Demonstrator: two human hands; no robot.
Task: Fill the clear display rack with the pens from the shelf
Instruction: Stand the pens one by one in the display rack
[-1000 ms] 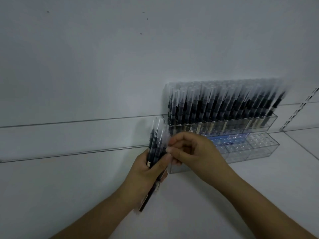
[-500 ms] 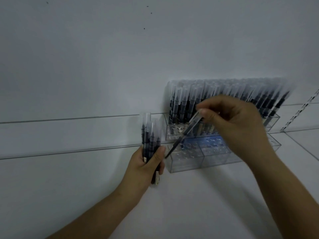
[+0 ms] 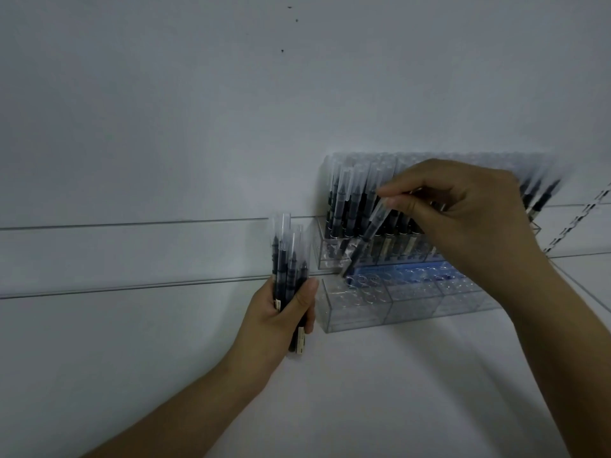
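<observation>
From the head camera I see my right hand [image 3: 463, 219] pinching one tilted pen [image 3: 367, 236] over the clear rack [image 3: 357, 312], maybe near a front hole, while my left hand [image 3: 281, 315] hugs the pen bunch [image 3: 286, 269], so a crooked push could knock neighbours or miss.

The display rack [image 3: 370, 309] is clear, glossy plastic with smooth walls that catch pale glints. The pens [image 3: 287, 269] have frosted, translucent plastic caps over dark, smooth barrels, with small paper-like labels near the lower ends. The shelf [image 3: 132, 342] and the wall [image 3: 198, 110] look matt, smooth and white.
</observation>
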